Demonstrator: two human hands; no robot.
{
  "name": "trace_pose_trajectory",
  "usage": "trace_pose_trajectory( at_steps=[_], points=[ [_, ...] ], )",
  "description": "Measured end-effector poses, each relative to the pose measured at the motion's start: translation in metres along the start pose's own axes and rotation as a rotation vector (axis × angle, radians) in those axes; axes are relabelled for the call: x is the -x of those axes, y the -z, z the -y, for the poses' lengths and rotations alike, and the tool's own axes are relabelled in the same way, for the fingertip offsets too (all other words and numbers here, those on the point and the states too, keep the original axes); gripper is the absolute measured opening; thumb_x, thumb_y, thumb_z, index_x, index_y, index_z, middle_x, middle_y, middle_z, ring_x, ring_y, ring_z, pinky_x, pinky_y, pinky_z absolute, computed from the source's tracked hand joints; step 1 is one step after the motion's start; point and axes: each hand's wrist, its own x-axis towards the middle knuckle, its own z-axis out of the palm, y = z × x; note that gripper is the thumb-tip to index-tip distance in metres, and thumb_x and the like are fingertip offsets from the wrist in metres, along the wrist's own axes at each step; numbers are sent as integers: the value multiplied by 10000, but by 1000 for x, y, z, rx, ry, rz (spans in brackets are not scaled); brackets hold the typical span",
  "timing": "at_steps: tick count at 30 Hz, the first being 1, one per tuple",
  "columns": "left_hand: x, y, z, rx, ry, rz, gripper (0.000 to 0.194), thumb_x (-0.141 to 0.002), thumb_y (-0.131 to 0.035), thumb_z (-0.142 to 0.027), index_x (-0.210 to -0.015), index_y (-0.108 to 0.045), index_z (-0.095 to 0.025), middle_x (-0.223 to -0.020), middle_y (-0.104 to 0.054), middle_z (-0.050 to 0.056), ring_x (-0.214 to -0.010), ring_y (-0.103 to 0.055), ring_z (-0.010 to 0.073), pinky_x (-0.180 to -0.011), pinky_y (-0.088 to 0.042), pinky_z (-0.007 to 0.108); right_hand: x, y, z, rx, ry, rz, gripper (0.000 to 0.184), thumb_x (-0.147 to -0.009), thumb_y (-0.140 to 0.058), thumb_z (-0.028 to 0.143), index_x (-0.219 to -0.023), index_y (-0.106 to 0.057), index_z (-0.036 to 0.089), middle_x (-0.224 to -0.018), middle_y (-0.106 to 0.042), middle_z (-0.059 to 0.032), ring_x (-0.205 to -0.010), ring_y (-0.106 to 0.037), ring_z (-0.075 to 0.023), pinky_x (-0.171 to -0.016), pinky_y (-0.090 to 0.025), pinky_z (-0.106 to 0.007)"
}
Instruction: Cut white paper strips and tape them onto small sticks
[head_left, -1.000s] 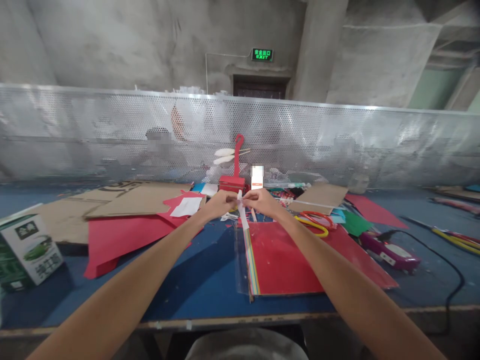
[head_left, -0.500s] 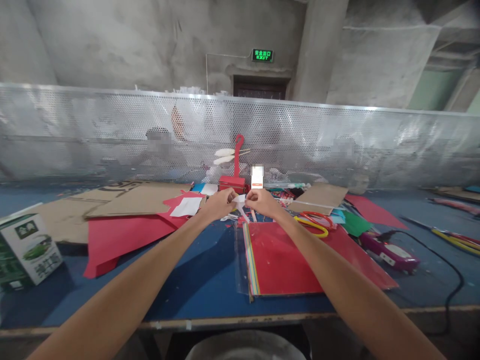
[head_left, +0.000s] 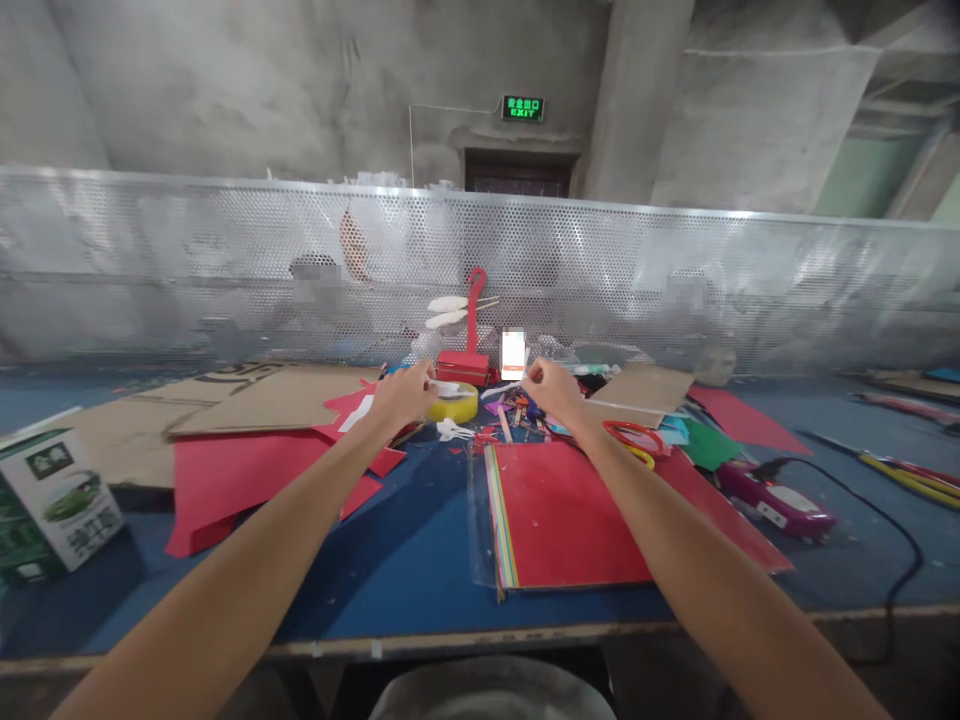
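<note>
Past the red paper stack, both my arms reach forward over the blue table. My left hand (head_left: 412,392) is closed, pinching a small white piece of paper (head_left: 448,388) above a yellow tape roll (head_left: 459,408). To its right, my right hand (head_left: 553,388) pinches a thin white paper strip (head_left: 498,390). A gap separates the two white pieces. Behind them stands a red paper box (head_left: 461,367) with an upright hooked red strip (head_left: 472,315). A lit phone (head_left: 514,357) is propped just beyond my right hand.
Cardboard (head_left: 255,400) and red paper (head_left: 232,470) lie left, near a green-white carton (head_left: 64,500). In front is a sleeved stack of coloured paper (head_left: 566,520). Red-handled scissors (head_left: 637,437) and a corded purple device (head_left: 780,503) lie right. A perforated metal screen (head_left: 600,270) stands behind.
My hands, close together before, have moved apart sideways, each with white paper in its fingers. The yellow tape roll and small scraps between them now show.
</note>
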Motion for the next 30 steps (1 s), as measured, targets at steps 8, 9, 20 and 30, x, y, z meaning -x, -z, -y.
trace_pose_trajectory(
  at_steps=[8,9,20,30],
  points=[
    [-6,7,7,148,27,-32,186,-783,-515,-250,-947,-602,-229,-876,-698,38,-789,-619,210,-686,-398,283,-9,0,-8,-579,-135,-74,158,-713,-546,331,-766,-546,182,-756,-655,-44,-738,-625,-192,-602,-468,-271],
    [-7,7,6,198,12,-25,169,-790,-514,-266,-918,-612,-217,-876,-697,39,-767,-615,197,-669,-396,272,-10,0,-7,-689,-160,-73,175,-711,-551,340,-787,-535,184,-763,-657,-44,-740,-638,-192,-584,-475,-264],
    [-13,-1,-3,648,-159,12,349,-844,-507,-448,-806,-673,-144,-716,-648,24,-646,-558,142,-609,-415,252,-10,12,11,-1194,-241,-119,215,-675,-636,321,-762,-477,205,-774,-656,-12,-688,-638,-147,-605,-503,-247],
    [-12,0,-10,1037,31,69,300,-733,-664,-376,-903,-668,-129,-854,-709,75,-787,-646,181,-697,-499,284,-7,16,8,-1231,-310,214,211,-617,-626,217,-803,-534,184,-700,-594,27,-584,-538,-103,-542,-447,-215]
  ],
)
